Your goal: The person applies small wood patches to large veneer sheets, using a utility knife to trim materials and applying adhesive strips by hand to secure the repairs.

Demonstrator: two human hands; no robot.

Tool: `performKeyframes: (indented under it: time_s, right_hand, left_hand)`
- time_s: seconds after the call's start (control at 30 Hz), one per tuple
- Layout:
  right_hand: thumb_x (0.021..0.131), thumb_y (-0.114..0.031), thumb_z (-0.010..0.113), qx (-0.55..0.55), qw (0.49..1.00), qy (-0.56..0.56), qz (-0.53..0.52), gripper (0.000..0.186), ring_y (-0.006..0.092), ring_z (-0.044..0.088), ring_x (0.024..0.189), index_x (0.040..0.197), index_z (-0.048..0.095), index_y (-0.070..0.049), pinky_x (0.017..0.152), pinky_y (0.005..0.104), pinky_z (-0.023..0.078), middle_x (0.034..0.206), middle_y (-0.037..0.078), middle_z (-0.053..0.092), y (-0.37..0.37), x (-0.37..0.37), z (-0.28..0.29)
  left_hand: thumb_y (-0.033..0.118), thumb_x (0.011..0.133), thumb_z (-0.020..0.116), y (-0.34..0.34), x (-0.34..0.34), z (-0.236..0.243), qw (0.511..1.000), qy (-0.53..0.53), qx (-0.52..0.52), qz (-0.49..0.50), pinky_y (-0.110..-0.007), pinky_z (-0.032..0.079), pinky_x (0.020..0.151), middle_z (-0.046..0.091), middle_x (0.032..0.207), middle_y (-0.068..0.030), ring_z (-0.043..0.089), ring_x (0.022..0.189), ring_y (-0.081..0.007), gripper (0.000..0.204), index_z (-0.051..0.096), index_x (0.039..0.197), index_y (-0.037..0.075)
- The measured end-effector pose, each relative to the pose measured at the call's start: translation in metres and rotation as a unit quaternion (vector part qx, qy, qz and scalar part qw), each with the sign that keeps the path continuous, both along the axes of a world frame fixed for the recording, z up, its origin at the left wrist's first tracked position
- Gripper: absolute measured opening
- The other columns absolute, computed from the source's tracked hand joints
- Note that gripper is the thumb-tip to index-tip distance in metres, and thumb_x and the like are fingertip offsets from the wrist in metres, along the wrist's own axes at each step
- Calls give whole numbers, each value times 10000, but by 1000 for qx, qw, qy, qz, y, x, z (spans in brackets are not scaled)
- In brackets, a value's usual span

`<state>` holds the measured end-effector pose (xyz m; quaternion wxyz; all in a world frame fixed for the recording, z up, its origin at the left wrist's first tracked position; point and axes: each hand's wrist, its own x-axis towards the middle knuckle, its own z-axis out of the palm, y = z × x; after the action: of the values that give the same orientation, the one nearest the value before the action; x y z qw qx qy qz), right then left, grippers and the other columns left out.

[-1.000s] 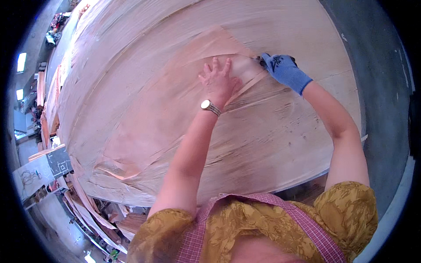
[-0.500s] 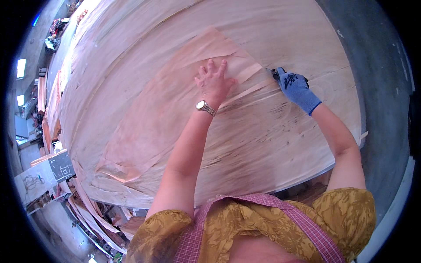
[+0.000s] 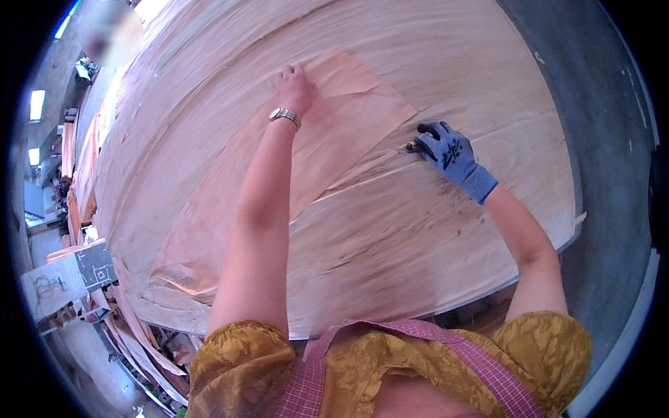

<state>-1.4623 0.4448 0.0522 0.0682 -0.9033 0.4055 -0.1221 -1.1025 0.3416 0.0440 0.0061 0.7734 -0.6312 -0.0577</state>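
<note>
A thin pinkish veneer sheet (image 3: 327, 132) lies slanting across a broad, pale wood-veneer surface (image 3: 390, 258). A crease or overlap crosses the sheet's far part. My bare left hand (image 3: 293, 89), with a watch (image 3: 286, 116) at its wrist, rests at the sheet's far-left edge, its fingers apart and slightly blurred. To the right, my right hand (image 3: 446, 152), in a blue and black glove, is closed around a small dark-handled knife (image 3: 410, 148). Its tip points left, just beyond the sheet's right edge, near a narrow split in the surface. Most of the handle is hidden by the glove.
Dark grey floor (image 3: 613, 181) borders the wood on the right. At the left stand a board with chalk-like marks (image 3: 97, 266) and a pale tabletop (image 3: 52, 285). Loose veneer strips (image 3: 143, 341) are heaped at the lower left. A small scrap (image 3: 579, 219) juts from the right edge.
My left hand has slid farther away and to the left across the veneer sheet. My right hand, with the knife, has come nearer and slightly left along the sheet's right edge.
</note>
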Motion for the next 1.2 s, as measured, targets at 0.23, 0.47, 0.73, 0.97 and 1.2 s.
performKeyframes:
  time_s: [0.23, 0.47, 0.73, 0.97, 1.2]
  right_hand:
    - [799, -219, 692, -61, 997, -51, 11, 249, 243, 621, 947, 1032, 640, -146, 700, 374, 543, 1082, 53, 635, 11, 1, 29]
    - [845, -108, 717, 283, 889, -348, -88, 172, 109, 614, 745, 982, 647, -30, 674, 296, 499, 863, 114, 677, 49, 67, 92]
    - [930, -116, 634, 511, 676, -529, 48, 184, 69, 565, 693, 1079, 658, -10, 594, 213, 452, 906, 19, 676, 100, 219, 99]
    - [963, -395, 530, 278, 950, -138, -9, 373, 350, 661, 806, 1078, 642, -59, 687, 409, 515, 964, 166, 694, 116, 331, -8]
    - [964, -518, 409, 132, 987, 35, -82, 501, 437, 608, 997, 1090, 594, -70, 819, 531, 472, 1066, 242, 641, 109, 350, -50]
  left_hand:
    - [225, 833, 651, 3, -1, 41, 996, -17, -71, -57, -481, 407, 832, 658, 1027, -73, 605, 1033, -250, 185, 640, 996, 139]
    - [293, 858, 678, 89, 23, 137, 956, 231, -166, -72, -439, 435, 804, 662, 983, -126, 626, 915, -298, 324, 565, 1109, 123]
    - [231, 852, 656, 250, 81, 210, 961, 80, -63, -256, -413, 457, 799, 607, 920, -73, 585, 934, -275, 240, 580, 1021, 79]
    - [130, 846, 539, 497, 328, 172, 965, -178, -171, -84, -407, 491, 747, 634, 803, -70, 638, 826, -252, 129, 632, 929, 97]
    - [158, 920, 472, 1068, 399, 182, 798, -24, 212, 564, -374, 476, 620, 654, 780, -111, 614, 690, -259, 265, 636, 1111, 75]
